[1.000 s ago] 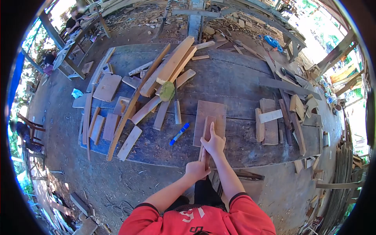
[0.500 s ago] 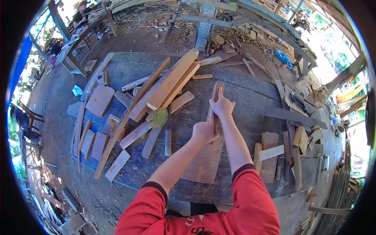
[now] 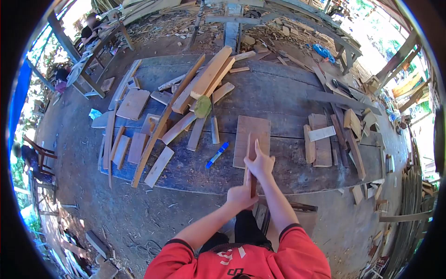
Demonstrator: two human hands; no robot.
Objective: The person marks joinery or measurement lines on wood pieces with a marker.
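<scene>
- Brown wooden piece, narrow, held at 2 places over the near edge of the table; middle and near end partly hidden.
- Left hand curled around the near end, fingertips covered: cannot tell whether pressed together.
- Right hand around the middle, 1 digit stretched forward along it, other fingers mostly hidden.
- Long axis pointing away from the red shirt, far end over a flat board; contact hard to tell.
</scene>
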